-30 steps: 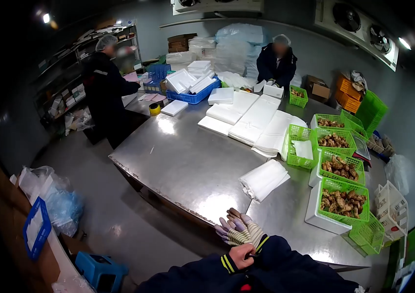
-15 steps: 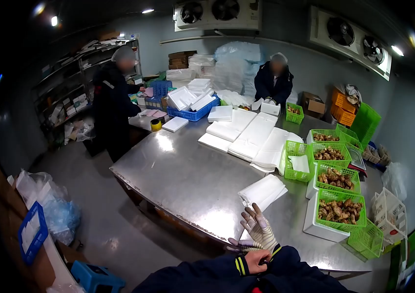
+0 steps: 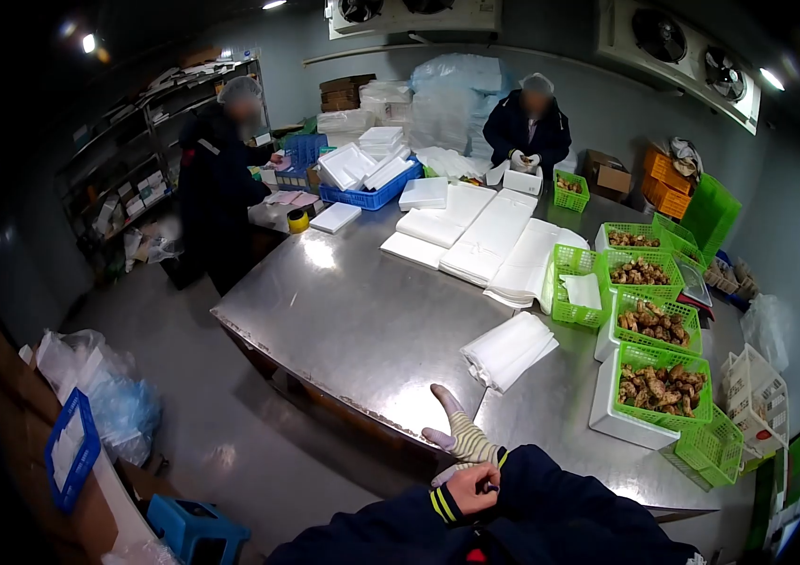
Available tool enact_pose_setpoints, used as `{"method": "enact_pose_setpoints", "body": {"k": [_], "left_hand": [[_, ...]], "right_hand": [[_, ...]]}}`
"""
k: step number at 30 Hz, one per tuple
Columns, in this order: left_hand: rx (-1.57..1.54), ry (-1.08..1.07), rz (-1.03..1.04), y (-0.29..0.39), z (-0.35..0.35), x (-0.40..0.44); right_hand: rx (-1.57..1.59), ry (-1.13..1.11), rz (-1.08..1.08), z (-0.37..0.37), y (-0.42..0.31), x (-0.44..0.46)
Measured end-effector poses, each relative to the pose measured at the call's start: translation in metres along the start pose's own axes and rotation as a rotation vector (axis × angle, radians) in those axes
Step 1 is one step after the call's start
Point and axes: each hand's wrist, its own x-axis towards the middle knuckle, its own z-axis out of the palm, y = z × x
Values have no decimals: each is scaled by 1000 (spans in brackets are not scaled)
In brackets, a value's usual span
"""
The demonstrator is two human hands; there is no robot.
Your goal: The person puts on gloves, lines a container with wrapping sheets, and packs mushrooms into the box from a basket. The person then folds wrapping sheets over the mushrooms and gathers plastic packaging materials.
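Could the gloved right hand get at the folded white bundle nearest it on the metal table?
Probably yes: the right hand lies just short of the white bundle, with only bare table between. The left hand, apparently gripping the right sleeve, might need to let go first.

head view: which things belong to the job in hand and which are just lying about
In hand, it seems:
- bare left hand, curled at the right sleeve
- right sleeve
- gloved right hand

Lying about, as far as these hands go:
- white folded bundle
- yellow roll
- blue stool
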Motion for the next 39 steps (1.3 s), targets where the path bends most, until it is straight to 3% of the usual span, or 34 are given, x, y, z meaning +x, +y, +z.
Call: {"method": "enact_pose_setpoints", "body": {"k": [3, 4, 5, 8, 10, 12, 14, 17, 22, 24, 30, 32, 35, 39], "left_hand": [[-87, 206, -146, -6, -8, -3], [-109, 252, -193, 1, -15, -3], [-342, 337, -223, 1, -19, -1], [-345, 493, -175, -8, -48, -4], [-310, 564, -150, -12, -62, -4], [-366, 583, -119, -10, -68, -1], [-452, 533, -59, -2, -67, 3], [-470, 442, -42, -7, -68, 3], [-409, 493, -121, -9, -67, 5], [-305, 517, -121, -18, -67, 5], [-336, 537, -178, -20, -70, 3], [-335, 567, -154, -27, -69, 1], [-276, 594, -168, -32, -70, -2], [-159, 675, -54, -30, -67, -1]], "right_hand": [[315, 32, 239, -4, 3, -2], [366, 161, 280, -3, 13, -2], [420, 267, 290, -7, 20, -4], [399, 506, 227, -24, 20, -14], [356, 510, 166, -33, 1, -23], [541, 311, 386, -41, -35, -32], [677, 116, 436, -40, -59, -36], [672, 125, 557, -29, -59, -45], [625, 48, 602, -29, -61, -48], [643, 183, 588, -18, -64, -51], [472, 123, 547, -10, -46, -56], [517, 80, 496, -9, -44, -55], [264, 13, 392, -11, -47, -57], [222, -51, 436, -11, -41, -55]]}}
